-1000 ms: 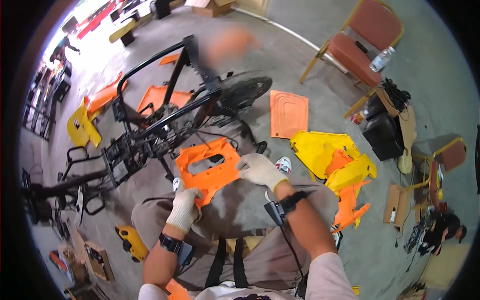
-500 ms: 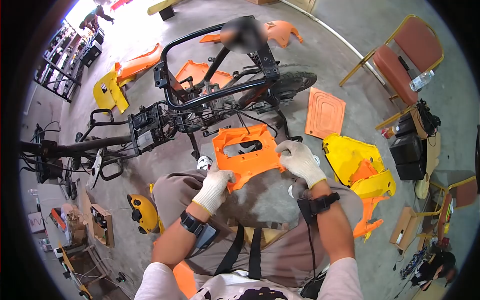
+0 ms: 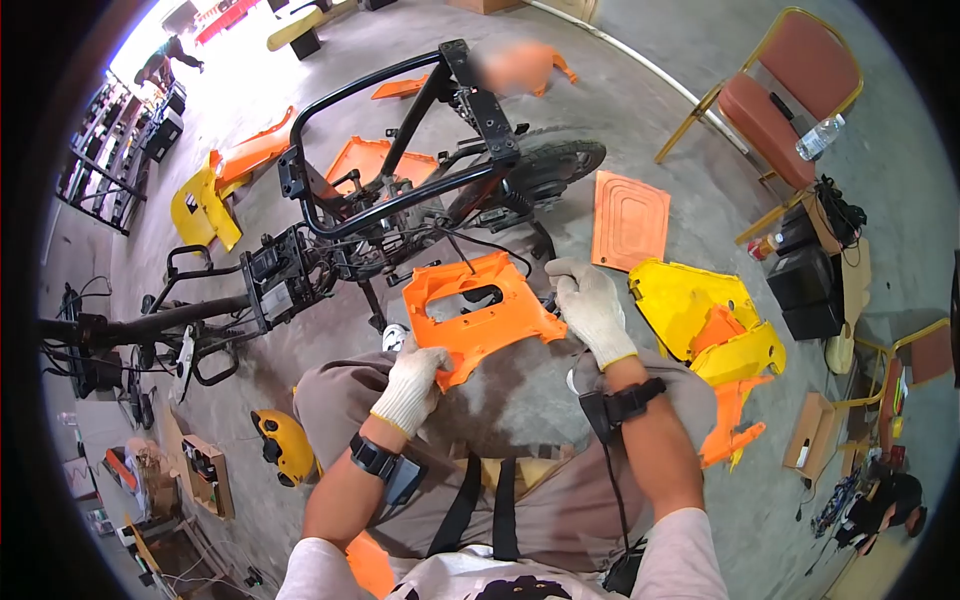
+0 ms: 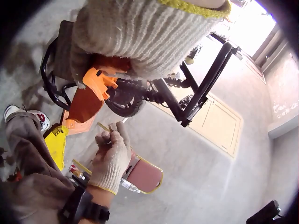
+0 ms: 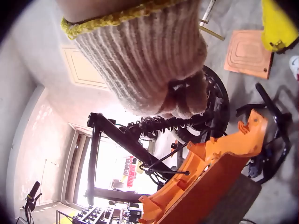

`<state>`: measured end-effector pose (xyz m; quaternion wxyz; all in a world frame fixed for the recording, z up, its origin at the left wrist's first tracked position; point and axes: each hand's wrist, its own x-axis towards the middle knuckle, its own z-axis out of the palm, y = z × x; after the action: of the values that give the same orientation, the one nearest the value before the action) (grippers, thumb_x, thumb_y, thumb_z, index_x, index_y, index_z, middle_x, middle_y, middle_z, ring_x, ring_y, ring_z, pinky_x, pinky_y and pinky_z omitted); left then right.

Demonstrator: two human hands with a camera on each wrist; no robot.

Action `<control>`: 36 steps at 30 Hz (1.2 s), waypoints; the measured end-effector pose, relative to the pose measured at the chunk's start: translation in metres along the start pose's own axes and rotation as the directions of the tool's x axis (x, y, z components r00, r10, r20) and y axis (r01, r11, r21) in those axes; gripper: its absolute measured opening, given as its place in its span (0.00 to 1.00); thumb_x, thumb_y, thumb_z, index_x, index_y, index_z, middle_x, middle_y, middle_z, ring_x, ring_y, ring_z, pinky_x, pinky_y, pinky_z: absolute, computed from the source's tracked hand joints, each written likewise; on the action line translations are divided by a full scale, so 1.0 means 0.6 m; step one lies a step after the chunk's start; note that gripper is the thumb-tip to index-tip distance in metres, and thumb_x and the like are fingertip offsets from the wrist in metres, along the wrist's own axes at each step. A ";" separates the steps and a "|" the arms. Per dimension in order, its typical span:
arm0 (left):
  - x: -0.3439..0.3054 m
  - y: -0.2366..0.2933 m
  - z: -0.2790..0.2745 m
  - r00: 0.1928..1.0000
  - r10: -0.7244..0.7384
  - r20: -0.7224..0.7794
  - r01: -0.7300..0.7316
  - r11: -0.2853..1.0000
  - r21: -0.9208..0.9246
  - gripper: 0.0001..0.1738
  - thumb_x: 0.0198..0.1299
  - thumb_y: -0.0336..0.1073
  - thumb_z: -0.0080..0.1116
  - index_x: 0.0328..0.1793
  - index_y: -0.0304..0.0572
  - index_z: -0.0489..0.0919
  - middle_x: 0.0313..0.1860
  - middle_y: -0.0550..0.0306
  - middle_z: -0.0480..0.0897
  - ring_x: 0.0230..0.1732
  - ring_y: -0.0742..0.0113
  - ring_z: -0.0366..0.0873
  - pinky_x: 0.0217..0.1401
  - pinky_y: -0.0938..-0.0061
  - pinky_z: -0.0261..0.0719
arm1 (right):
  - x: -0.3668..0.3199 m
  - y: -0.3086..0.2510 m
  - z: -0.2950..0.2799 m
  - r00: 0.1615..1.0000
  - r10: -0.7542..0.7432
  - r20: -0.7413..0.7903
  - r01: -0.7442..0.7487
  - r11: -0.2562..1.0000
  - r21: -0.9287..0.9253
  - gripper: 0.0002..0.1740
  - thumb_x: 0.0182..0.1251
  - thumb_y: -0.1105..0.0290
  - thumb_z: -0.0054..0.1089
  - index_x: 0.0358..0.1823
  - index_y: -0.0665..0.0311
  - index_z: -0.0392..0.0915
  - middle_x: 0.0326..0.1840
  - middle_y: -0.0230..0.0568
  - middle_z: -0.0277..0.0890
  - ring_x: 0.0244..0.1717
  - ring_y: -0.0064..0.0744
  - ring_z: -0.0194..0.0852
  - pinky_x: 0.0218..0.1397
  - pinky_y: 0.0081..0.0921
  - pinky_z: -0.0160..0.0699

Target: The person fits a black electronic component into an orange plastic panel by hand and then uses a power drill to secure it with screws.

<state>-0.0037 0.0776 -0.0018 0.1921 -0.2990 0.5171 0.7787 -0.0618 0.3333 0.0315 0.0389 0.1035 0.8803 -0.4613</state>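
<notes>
An orange panel with a large cutout is tilted above the person's lap, and its edge shows in the right wrist view. The gloved left hand grips its lower left corner; in the left wrist view that glove covers much of the panel. Just off the panel's right end is the gloved right hand, apart from it, with bent fingers. Its curled fingers also show in the left wrist view and right wrist view. Whether something small is between them cannot be made out.
A bare black motorbike frame lies across the floor ahead. Yellow panels and a flat orange panel are at the right, near a red chair. A yellow headlight-like part is by the left knee.
The right hand has let go of the panel's right end and moved slightly up and away, its fingers bent. The left hand keeps its grip. The head view has shifted.
</notes>
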 end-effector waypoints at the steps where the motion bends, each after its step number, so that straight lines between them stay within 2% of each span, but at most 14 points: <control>1: 0.002 -0.001 -0.001 1.000 -0.004 0.001 0.004 1.000 0.010 0.38 0.39 0.11 0.44 0.63 0.39 0.65 0.49 0.49 0.75 0.47 0.52 0.81 0.45 0.69 0.86 | 0.000 0.001 0.001 1.000 -0.012 -0.003 0.012 1.000 0.013 0.15 0.66 0.71 0.50 0.49 0.62 0.83 0.46 0.44 0.85 0.47 0.41 0.84 0.54 0.30 0.79; 5: -0.019 0.013 0.018 0.999 -0.019 -0.050 0.018 0.999 -0.030 0.34 0.42 0.12 0.47 0.61 0.38 0.68 0.44 0.53 0.76 0.39 0.61 0.79 0.31 0.76 0.79 | 0.005 0.010 0.001 0.995 -0.089 -0.037 0.087 0.995 -0.056 0.14 0.66 0.71 0.51 0.49 0.62 0.83 0.46 0.44 0.85 0.48 0.42 0.84 0.54 0.30 0.79; 8: -0.017 0.013 0.014 0.999 -0.024 -0.030 0.022 0.998 -0.066 0.35 0.40 0.12 0.48 0.61 0.38 0.68 0.44 0.54 0.76 0.39 0.61 0.78 0.33 0.75 0.80 | 0.006 0.013 -0.002 0.988 -0.141 -0.071 0.137 0.989 -0.058 0.14 0.66 0.71 0.52 0.48 0.62 0.83 0.46 0.45 0.85 0.48 0.42 0.84 0.54 0.31 0.79; 10: 0.005 -0.002 -0.009 1.000 -0.027 0.008 0.028 0.999 -0.028 0.42 0.38 0.10 0.41 0.66 0.42 0.63 0.53 0.49 0.73 0.51 0.49 0.80 0.50 0.65 0.86 | 0.004 0.005 -0.007 0.994 -0.075 -0.076 0.074 0.997 -0.025 0.12 0.65 0.70 0.51 0.44 0.56 0.84 0.46 0.45 0.84 0.51 0.48 0.81 0.55 0.38 0.78; 14: 0.020 -0.010 -0.030 0.999 -0.022 0.036 0.022 1.000 0.001 0.41 0.39 0.10 0.40 0.66 0.41 0.65 0.52 0.49 0.75 0.51 0.50 0.80 0.51 0.64 0.86 | 0.001 0.017 -0.014 0.993 -0.102 -0.055 0.095 0.989 -0.113 0.13 0.65 0.70 0.50 0.44 0.56 0.84 0.46 0.47 0.84 0.51 0.50 0.81 0.56 0.40 0.78; 16: 0.014 -0.002 -0.033 1.000 -0.007 -0.027 0.006 0.999 -0.032 0.34 0.44 0.11 0.43 0.62 0.39 0.72 0.48 0.53 0.78 0.47 0.57 0.80 0.44 0.71 0.84 | 0.004 0.032 -0.010 0.993 -0.061 0.101 0.086 0.958 -0.275 0.14 0.66 0.70 0.50 0.46 0.58 0.84 0.47 0.47 0.84 0.52 0.48 0.81 0.58 0.41 0.77; 17: 0.009 0.004 -0.036 0.998 0.012 -0.065 -0.009 0.999 0.050 0.34 0.44 0.11 0.42 0.61 0.39 0.73 0.50 0.52 0.79 0.50 0.55 0.81 0.46 0.70 0.84 | 0.000 0.033 -0.011 0.989 -0.034 0.143 0.074 0.956 -0.284 0.14 0.65 0.70 0.49 0.45 0.58 0.84 0.47 0.48 0.84 0.52 0.50 0.81 0.58 0.44 0.77; 21: -0.011 0.046 -0.060 1.000 -0.007 0.023 0.003 0.984 0.181 0.34 0.44 0.13 0.42 0.63 0.36 0.73 0.50 0.52 0.80 0.48 0.56 0.82 0.47 0.70 0.84 | -0.001 0.044 0.003 0.967 -0.017 0.256 0.107 0.934 -0.342 0.14 0.66 0.69 0.49 0.45 0.56 0.84 0.47 0.49 0.83 0.52 0.53 0.80 0.57 0.45 0.77; 23: -0.012 0.069 -0.075 0.998 0.014 0.062 -0.027 0.975 0.221 0.34 0.45 0.13 0.43 0.63 0.34 0.73 0.51 0.52 0.81 0.48 0.56 0.82 0.48 0.70 0.84 | 0.000 0.044 0.012 0.939 0.030 0.342 0.102 0.927 -0.361 0.17 0.63 0.70 0.50 0.50 0.53 0.83 0.52 0.50 0.82 0.56 0.52 0.79 0.59 0.45 0.76; 28: -0.017 0.116 -0.063 0.977 -0.005 0.213 -0.034 0.983 0.179 0.32 0.45 0.12 0.45 0.62 0.29 0.73 0.52 0.50 0.81 0.51 0.55 0.82 0.55 0.69 0.82 | -0.005 0.061 0.031 0.919 -0.006 0.395 0.152 0.929 -0.338 0.19 0.61 0.70 0.49 0.51 0.54 0.82 0.52 0.53 0.81 0.57 0.55 0.78 0.60 0.47 0.75; 30: -0.008 0.122 -0.056 0.979 -0.031 0.203 -0.004 0.985 0.170 0.33 0.45 0.12 0.45 0.62 0.29 0.73 0.52 0.50 0.81 0.51 0.54 0.82 0.56 0.68 0.83 | -0.005 0.056 0.030 0.926 -0.058 0.374 0.194 0.921 -0.338 0.16 0.65 0.69 0.46 0.48 0.58 0.82 0.48 0.53 0.82 0.52 0.55 0.79 0.56 0.47 0.77; 32: 0.009 0.121 -0.049 0.979 -0.057 0.196 0.026 0.987 0.159 0.33 0.44 0.11 0.46 0.62 0.28 0.73 0.52 0.49 0.81 0.51 0.53 0.82 0.57 0.67 0.83 | -0.004 0.050 0.018 0.932 -0.032 0.362 0.165 0.926 -0.341 0.17 0.65 0.69 0.45 0.49 0.58 0.81 0.48 0.54 0.82 0.52 0.55 0.79 0.55 0.47 0.76; 34: 0.031 0.109 -0.049 0.974 -0.099 0.203 0.080 0.991 0.103 0.35 0.42 0.10 0.47 0.63 0.29 0.72 0.52 0.48 0.81 0.51 0.52 0.83 0.56 0.65 0.84 | -0.004 0.042 0.007 0.941 0.106 0.321 0.000 0.950 -0.313 0.18 0.63 0.66 0.48 0.51 0.57 0.81 0.52 0.56 0.80 0.57 0.58 0.77 0.60 0.48 0.74; 36: 0.041 0.099 -0.045 0.974 -0.111 0.196 0.097 0.992 0.079 0.36 0.41 0.10 0.48 0.63 0.30 0.72 0.52 0.47 0.81 0.49 0.51 0.83 0.54 0.62 0.85 | -0.004 0.043 0.001 0.952 0.097 0.291 -0.002 0.951 -0.309 0.18 0.65 0.65 0.47 0.51 0.58 0.81 0.51 0.56 0.81 0.56 0.56 0.78 0.59 0.47 0.75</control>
<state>-0.0510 0.0289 0.0152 0.2939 -0.2391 0.5052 0.7754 -0.0540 0.3469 0.0110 0.2006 0.0467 0.9216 -0.3289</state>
